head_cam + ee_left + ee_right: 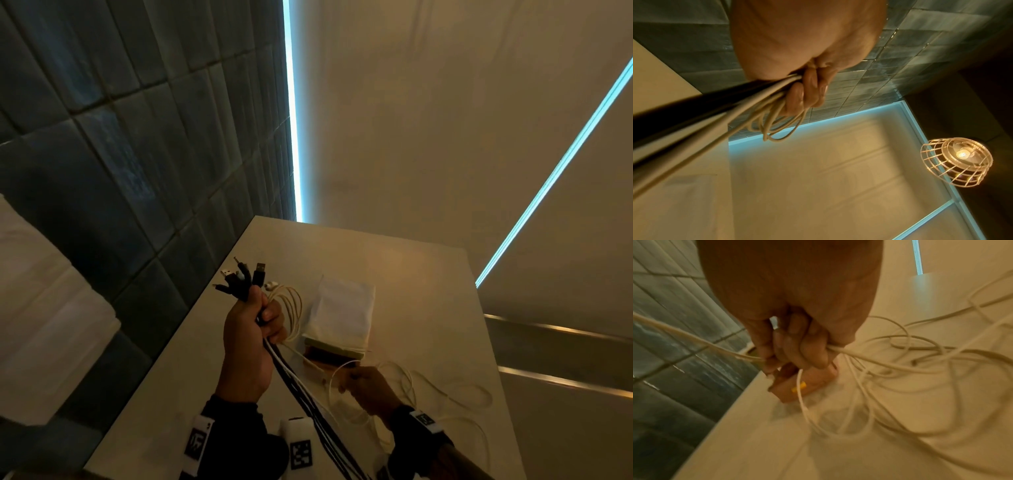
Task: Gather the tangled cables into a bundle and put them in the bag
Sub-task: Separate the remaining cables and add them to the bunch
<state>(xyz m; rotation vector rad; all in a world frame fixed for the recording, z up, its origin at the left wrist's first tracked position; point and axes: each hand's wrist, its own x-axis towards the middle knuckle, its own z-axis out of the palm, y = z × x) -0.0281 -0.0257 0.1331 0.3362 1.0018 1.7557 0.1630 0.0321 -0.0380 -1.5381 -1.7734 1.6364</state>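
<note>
Cables point(294, 373) half gathered: left hand point(251, 329) grips plug ends raised over table point(428, 308), right hand point(368, 383) fisted on loose white cord point(455, 397) trailing on the table. Bag point(342, 308) just beyond. Step: bundling. Next: coil slack into left hand, then bag it.

Right hand point(797, 331) grips white cable point(859, 353) above the table point(756, 443)

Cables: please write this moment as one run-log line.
left hand: grips cable bundle | right hand: pinches white cable | bag: on table
</note>
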